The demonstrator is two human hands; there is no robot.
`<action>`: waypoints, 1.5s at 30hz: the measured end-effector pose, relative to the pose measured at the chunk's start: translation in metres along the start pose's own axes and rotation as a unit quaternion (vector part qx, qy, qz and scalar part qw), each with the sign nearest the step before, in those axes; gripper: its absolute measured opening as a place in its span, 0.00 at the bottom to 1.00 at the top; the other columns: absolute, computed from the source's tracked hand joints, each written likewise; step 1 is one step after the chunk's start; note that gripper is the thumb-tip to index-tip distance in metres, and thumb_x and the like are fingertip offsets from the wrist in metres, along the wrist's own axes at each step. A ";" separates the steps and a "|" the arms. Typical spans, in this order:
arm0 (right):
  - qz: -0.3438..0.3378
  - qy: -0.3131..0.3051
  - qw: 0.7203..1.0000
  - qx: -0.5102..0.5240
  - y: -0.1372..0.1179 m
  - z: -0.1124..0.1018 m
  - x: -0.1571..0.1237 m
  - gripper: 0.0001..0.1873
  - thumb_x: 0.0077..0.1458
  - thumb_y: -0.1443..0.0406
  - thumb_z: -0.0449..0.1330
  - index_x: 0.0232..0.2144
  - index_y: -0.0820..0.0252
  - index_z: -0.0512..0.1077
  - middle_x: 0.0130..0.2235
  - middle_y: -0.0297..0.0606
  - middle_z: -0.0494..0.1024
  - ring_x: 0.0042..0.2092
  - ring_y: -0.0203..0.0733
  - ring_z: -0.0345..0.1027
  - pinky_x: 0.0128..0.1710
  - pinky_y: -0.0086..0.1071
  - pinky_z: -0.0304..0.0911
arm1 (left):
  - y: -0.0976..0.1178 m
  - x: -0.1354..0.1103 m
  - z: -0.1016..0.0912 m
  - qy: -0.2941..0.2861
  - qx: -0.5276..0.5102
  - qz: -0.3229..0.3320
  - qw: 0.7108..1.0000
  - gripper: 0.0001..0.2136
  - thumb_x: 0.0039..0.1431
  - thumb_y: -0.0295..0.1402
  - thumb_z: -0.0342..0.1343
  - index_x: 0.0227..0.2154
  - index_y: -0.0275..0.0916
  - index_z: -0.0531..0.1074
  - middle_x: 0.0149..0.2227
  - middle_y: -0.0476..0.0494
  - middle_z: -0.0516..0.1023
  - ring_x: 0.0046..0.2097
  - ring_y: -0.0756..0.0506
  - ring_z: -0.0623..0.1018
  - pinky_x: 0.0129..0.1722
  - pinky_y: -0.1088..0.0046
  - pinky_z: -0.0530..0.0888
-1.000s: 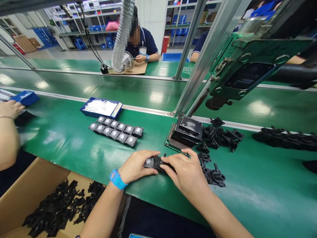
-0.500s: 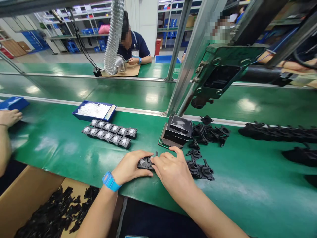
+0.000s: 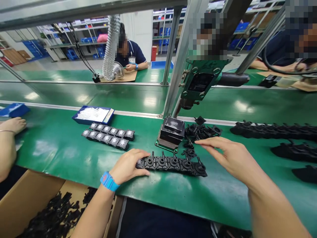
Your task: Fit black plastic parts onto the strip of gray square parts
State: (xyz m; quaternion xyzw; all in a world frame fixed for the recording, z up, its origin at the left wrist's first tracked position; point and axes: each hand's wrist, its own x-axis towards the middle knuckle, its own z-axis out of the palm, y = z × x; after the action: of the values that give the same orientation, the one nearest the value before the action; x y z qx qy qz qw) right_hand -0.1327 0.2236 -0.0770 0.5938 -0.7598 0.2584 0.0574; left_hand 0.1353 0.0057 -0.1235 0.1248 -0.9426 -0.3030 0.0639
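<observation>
A row of several black plastic parts [image 3: 173, 163] lies end to end on the green bench near me. My left hand [image 3: 128, 164], with a blue wristband, rests its fingers on the left end of that row. My right hand [image 3: 229, 156] hovers above the bench to the right of the row, fingers stretched out and holding nothing, pointing toward a loose pile of black parts [image 3: 201, 131]. A black block fixture [image 3: 172, 130] on a metal plate stands just behind the row.
Two rows of black parts with white centres [image 3: 107, 135] lie left of centre, before a blue tray [image 3: 92, 114]. More black parts [image 3: 274, 130] line the right side. A green press head [image 3: 201, 79] hangs above. A cardboard box [image 3: 47, 211] holds black parts. Another person's hand [image 3: 13, 125] rests at left.
My right hand has lifted off the row and moved right toward the loose pile, uncovering the lined-up parts. The left hand stayed at the row's left end. The view tilted up slightly.
</observation>
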 end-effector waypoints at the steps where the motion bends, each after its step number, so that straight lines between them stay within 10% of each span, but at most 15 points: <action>1: 0.000 -0.039 0.999 -0.001 0.016 0.001 -0.002 0.19 0.66 0.55 0.49 0.43 0.50 0.79 0.40 0.35 0.80 0.38 0.37 0.75 0.36 0.30 0.68 | -0.001 -0.003 0.000 0.005 -0.012 0.006 1.000 0.31 0.51 0.48 0.66 0.57 0.45 0.68 0.55 0.40 0.75 0.55 0.38 0.75 0.55 0.59 0.72; 6: 0.029 -0.154 0.987 0.028 0.056 0.034 -0.015 0.23 0.66 0.54 0.46 0.44 0.51 0.79 0.43 0.39 0.78 0.40 0.38 0.75 0.38 0.30 0.70 | -0.009 -0.016 0.003 0.024 -0.051 -0.007 0.998 0.33 0.55 0.44 0.65 0.62 0.48 0.62 0.58 0.41 0.72 0.56 0.39 0.74 0.56 0.58 0.71; 11: 0.055 -0.118 0.991 0.005 0.064 0.040 -0.042 0.23 0.64 0.50 0.48 0.43 0.53 0.79 0.43 0.41 0.78 0.41 0.42 0.76 0.39 0.34 0.71 | -0.011 -0.019 0.004 0.031 -0.054 -0.023 0.998 0.28 0.58 0.43 0.63 0.60 0.48 0.64 0.55 0.42 0.75 0.50 0.41 0.77 0.46 0.64 0.76; 18: 0.062 -0.116 0.991 0.018 0.056 0.037 -0.060 0.25 0.64 0.47 0.47 0.45 0.50 0.78 0.46 0.40 0.78 0.42 0.41 0.76 0.37 0.32 0.71 | 0.003 -0.002 0.009 0.049 0.024 -0.001 0.999 0.24 0.54 0.46 0.65 0.53 0.46 0.72 0.52 0.41 0.78 0.59 0.36 0.71 0.59 0.52 0.63; 27: 0.139 -0.052 0.989 -0.006 0.062 0.031 -0.084 0.30 0.58 0.41 0.50 0.41 0.54 0.78 0.40 0.40 0.80 0.22 0.34 0.68 0.23 0.30 0.64 | 0.007 0.002 0.011 0.050 0.055 -0.037 0.997 0.20 0.49 0.42 0.70 0.44 0.43 0.76 0.45 0.44 0.81 0.60 0.33 0.69 0.56 0.51 0.60; 35: 0.271 0.186 0.938 -0.108 -0.009 0.001 -0.084 0.25 0.56 0.42 0.56 0.41 0.53 0.77 0.34 0.38 0.79 0.31 0.45 0.74 0.31 0.38 0.67 | 0.019 0.007 0.007 0.039 0.106 -0.045 0.993 0.24 0.44 0.44 0.72 0.44 0.44 0.76 0.49 0.41 0.80 0.63 0.29 0.65 0.56 0.45 0.58; 45: 0.098 0.257 0.955 -0.114 -0.044 0.002 -0.064 0.09 0.59 0.56 0.61 0.34 0.54 0.74 0.35 0.32 0.80 0.35 0.40 0.76 0.34 0.33 0.71 | 0.028 0.014 0.007 0.054 0.145 -0.016 0.988 0.21 0.46 0.49 0.69 0.37 0.40 0.78 0.39 0.42 0.82 0.57 0.32 0.71 0.51 0.52 0.62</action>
State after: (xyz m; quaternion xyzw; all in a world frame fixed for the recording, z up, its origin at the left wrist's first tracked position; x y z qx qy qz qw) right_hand -0.0724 0.2714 -0.0902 0.4190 -0.7983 0.3189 0.2925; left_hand 0.1151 0.0277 -0.1122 0.1643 -0.9696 -0.1573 0.0906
